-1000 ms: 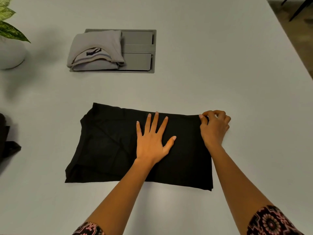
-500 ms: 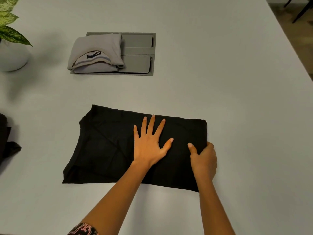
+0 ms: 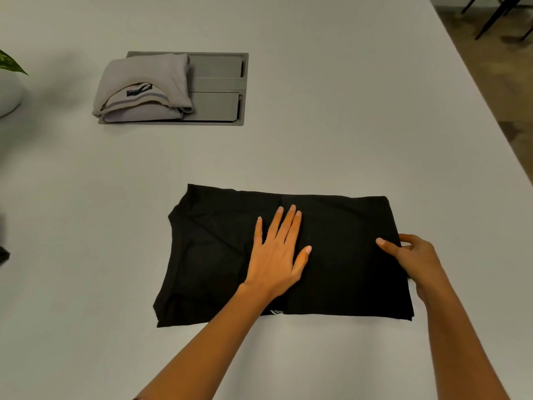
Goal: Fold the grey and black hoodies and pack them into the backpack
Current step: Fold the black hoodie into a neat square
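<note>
The black hoodie [image 3: 219, 255] lies flat on the white table [image 3: 317, 140], folded into a wide rectangle. My left hand [image 3: 277, 255] presses flat on its middle with straight fingers. At the hoodie's right edge, my right hand [image 3: 415, 258] pinches the cloth, thumb on top and fingers curled under the edge. The grey hoodie [image 3: 144, 85] sits folded at the far left, resting on a grey panel [image 3: 219, 90] set into the table. Only a dark scrap [image 3: 3, 254] shows at the left edge; I cannot tell if it is the backpack.
A white plant pot [image 3: 8, 93] with a green leaf [image 3: 11, 64] stands at the far left. The table's right edge runs diagonally past the floor [image 3: 504, 82], where dark chair legs [image 3: 490, 15] stand.
My right hand slid from the hoodie's far right corner down to the middle of its right edge and took hold there. My left hand stayed pressed on the cloth. The view shifted left.
</note>
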Tool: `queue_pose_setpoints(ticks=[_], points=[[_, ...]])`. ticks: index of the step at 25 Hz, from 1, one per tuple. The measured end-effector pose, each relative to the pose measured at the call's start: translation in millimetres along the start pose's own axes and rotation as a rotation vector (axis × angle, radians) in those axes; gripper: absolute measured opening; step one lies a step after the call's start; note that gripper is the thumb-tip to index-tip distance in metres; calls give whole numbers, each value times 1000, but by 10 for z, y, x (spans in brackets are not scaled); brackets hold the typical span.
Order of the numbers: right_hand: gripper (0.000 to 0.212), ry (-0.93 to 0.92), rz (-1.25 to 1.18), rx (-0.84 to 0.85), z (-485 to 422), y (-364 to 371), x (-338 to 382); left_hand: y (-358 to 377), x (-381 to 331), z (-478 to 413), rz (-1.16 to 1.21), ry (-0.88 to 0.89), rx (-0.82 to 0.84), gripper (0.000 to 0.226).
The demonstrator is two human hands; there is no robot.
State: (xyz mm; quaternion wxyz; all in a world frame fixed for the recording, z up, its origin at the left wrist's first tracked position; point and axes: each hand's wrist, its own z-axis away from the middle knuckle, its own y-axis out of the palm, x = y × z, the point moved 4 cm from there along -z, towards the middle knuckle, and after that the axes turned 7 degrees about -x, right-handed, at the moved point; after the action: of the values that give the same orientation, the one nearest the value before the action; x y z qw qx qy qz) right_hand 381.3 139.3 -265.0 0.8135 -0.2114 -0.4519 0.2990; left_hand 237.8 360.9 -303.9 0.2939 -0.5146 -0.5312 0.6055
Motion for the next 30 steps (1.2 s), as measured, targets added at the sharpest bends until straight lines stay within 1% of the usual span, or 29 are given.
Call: queue_pose_setpoints(ticks=[3,5,6,7,8,9,10,11,12,14,15,16,17,18,19,20,22,23,24,26,27,28,29,30], points=[[56,75,-117,134,41,-65,56,48,6,-133,-19,-62,62,77],[48,65,-175,209,179,-158,245,43,30,-170,23,-80,130,81],[48,36,-179,230,284,-195,377,6,35,-201,93,-93,183,84],[48,-5,-168,237,401,-220,531,-56,49,-248,206,-131,263,85],[47,-59,-153,237,539,-223,708,-171,71,-291,381,-213,358,85],[46,-122,-136,231,701,-198,910,-321,129,-336,625,-342,415,81],[47,-189,-107,211,870,-145,1112,-496,222,-365,898,-495,422,75],[50,-259,-66,183,1052,-63,1308,-673,347,-360,1144,-624,389,70],[55,-330,-8,155,1236,55,1494,-860,494,-328,1314,-705,326,68],[64,-476,115,122,1595,434,1818,-1173,809,-187,1500,-808,233,73],[65,-550,152,141,1774,682,1951,-1304,945,-87,1540,-837,221,78],[65,-605,137,205,1936,937,2049,-1416,1038,18,1566,-865,229,80],[64,-623,72,318,2078,1183,2103,-1489,1122,122,1571,-903,234,80],[63,-611,0,427,2170,1395,2097,-1526,1197,217,1566,-936,229,74],[58,-605,-43,466,2183,1557,2047,-1522,1302,291,1525,-961,222,65],[51,-621,-45,422,2142,1672,1979,-1491,1435,366,1428,-983,219,56],[38,-666,19,160,1876,1727,1725,-1349,1626,453,1172,-1012,202,50],[40,-664,102,66,1746,1806,1574,-1302,1696,482,1117,-1014,179,50],[47,-650,222,30,1644,1909,1424,-1264,1726,492,1112,-1008,153,51],[62,-638,507,35,1522,2210,1122,-1181,1786,512,1067,-998,104,56],[66,-665,606,-3,1496,2323,1021,-1142,1818,523,988,-990,83,60],[67,-699,659,-60,1496,2401,960,-1103,1846,539,884,-976,74,66],[67,-723,679,-120,1498,2449,919,-1069,1864,553,726,-955,77,72],[67,-731,681,-160,1497,2484,893,-1079,1852,551,506,-918,67,76]])
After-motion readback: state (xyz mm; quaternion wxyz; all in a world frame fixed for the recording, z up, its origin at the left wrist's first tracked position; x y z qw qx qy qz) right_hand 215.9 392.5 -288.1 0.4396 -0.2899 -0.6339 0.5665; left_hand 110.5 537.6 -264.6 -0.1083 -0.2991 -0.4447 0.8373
